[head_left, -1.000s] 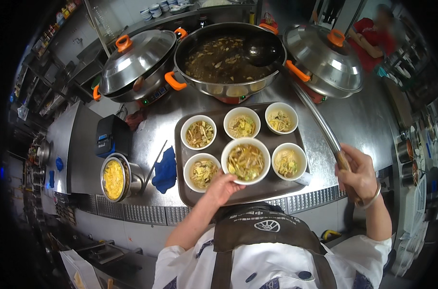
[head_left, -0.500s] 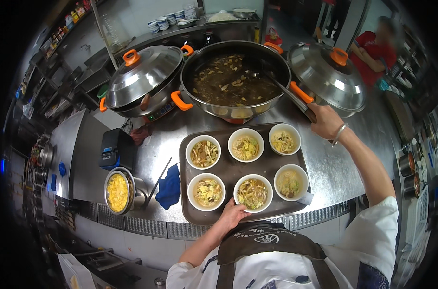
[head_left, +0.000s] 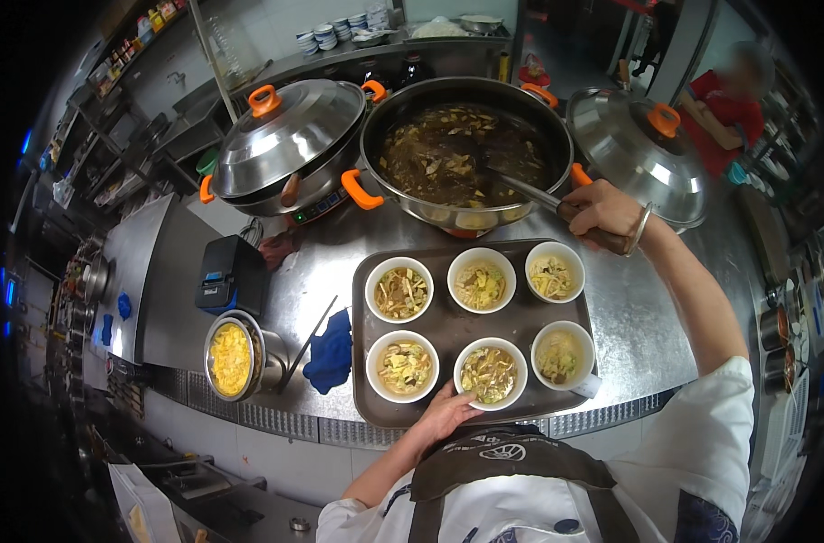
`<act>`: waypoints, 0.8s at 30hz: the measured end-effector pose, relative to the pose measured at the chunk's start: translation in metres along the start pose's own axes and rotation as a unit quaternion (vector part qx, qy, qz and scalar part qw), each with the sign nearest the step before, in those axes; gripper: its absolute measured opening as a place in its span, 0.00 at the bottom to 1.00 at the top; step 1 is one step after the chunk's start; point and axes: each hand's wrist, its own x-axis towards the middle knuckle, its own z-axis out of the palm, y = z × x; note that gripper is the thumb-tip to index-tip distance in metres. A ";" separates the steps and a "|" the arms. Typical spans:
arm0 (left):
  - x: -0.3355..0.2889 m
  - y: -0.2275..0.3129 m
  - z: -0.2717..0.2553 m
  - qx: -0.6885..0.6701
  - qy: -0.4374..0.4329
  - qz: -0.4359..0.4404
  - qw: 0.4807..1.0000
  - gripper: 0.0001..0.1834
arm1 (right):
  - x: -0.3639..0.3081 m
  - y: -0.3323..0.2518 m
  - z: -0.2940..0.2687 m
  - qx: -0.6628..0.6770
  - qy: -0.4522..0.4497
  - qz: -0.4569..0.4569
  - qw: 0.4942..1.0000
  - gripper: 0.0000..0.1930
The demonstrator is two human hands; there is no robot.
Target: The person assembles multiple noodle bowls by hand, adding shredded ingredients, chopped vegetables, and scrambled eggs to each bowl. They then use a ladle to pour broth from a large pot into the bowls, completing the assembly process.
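My right hand [head_left: 605, 217] is wrapped round the wooden grip of a ladle [head_left: 530, 192]. Its head dips into dark broth with pale leafy pieces, in a wide steel pot [head_left: 430, 209] with orange handles. At the near edge of a brown tray [head_left: 462, 331], my left hand [head_left: 447, 412] grips the lower left side of a white bowl [head_left: 519, 391] holding shredded vegetables and egg. Several similar bowls fill two rows on that tray, among them a front-left bowl [head_left: 403, 366] and a back-middle bowl [head_left: 482, 281]. The ladle's head is mostly hidden by the broth.
Lidded pans flank the pot, one under a left lid [head_left: 294, 136], one under a right lid [head_left: 625, 154]. Left of the tray lie a blue cloth [head_left: 328, 353], a dark stick, a steel container of yellow food [head_left: 231, 362] and a black device [head_left: 226, 276]. A person in red [head_left: 733, 113] stands back right.
The ladle's head has come from the pot's far side toward its middle and sunk into the broth. My right hand has shifted left. My left hand stays at the same bowl; the view shifts slightly.
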 end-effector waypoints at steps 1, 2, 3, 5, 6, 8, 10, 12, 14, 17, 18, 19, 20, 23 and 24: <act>-0.003 0.001 0.001 0.008 0.001 -0.005 1.000 0.26 | -0.001 0.003 0.000 0.036 -0.004 0.006 0.999 0.15; -0.007 0.004 0.002 0.015 0.002 -0.009 1.000 0.26 | -0.002 0.004 0.001 0.073 -0.008 0.012 0.997 0.15; -0.011 0.005 0.001 0.022 0.004 -0.013 1.000 0.26 | -0.005 -0.011 0.003 0.159 -0.001 0.099 0.982 0.16; -0.018 0.008 -0.008 0.039 -0.025 -0.028 0.999 0.27 | -0.008 -0.020 0.006 0.281 0.000 0.188 0.941 0.15; -0.023 0.012 -0.010 0.049 -0.040 -0.037 0.997 0.28 | -0.010 -0.019 0.006 0.319 -0.007 0.190 0.929 0.12; -0.040 0.015 -0.009 0.067 -0.012 -0.021 0.997 0.27 | -0.013 -0.015 0.006 0.387 -0.024 0.182 0.903 0.10; -0.050 0.017 -0.013 0.077 0.000 -0.009 0.997 0.26 | -0.014 -0.009 0.008 0.447 -0.046 0.161 0.879 0.13; -0.056 0.016 -0.022 0.078 -0.003 0.000 0.997 0.24 | -0.018 -0.013 0.011 0.477 -0.037 0.163 0.863 0.14; -0.064 0.017 -0.026 0.076 0.004 0.008 0.997 0.23 | -0.022 -0.015 0.017 0.492 -0.031 0.160 0.855 0.16; -0.072 0.020 -0.035 0.048 0.018 0.018 0.999 0.21 | -0.030 -0.019 0.024 0.489 -0.021 0.145 0.860 0.19; -0.074 0.020 -0.039 0.035 0.022 0.020 0.999 0.20 | -0.033 -0.021 0.027 0.487 -0.015 0.139 0.862 0.19; -0.076 0.021 -0.042 0.036 0.025 0.023 0.999 0.19 | -0.035 -0.022 0.029 0.486 -0.008 0.133 0.864 0.19; -0.079 0.022 -0.046 0.037 0.028 0.027 0.999 0.19 | -0.037 -0.022 0.031 0.484 -0.005 0.131 0.865 0.19; -0.086 0.027 -0.051 0.034 0.038 0.041 0.998 0.17 | -0.041 -0.025 0.033 0.471 0.012 0.138 0.871 0.19; -0.089 0.029 -0.053 0.032 0.041 0.046 0.998 0.16 | -0.042 -0.027 0.034 0.468 0.015 0.141 0.873 0.19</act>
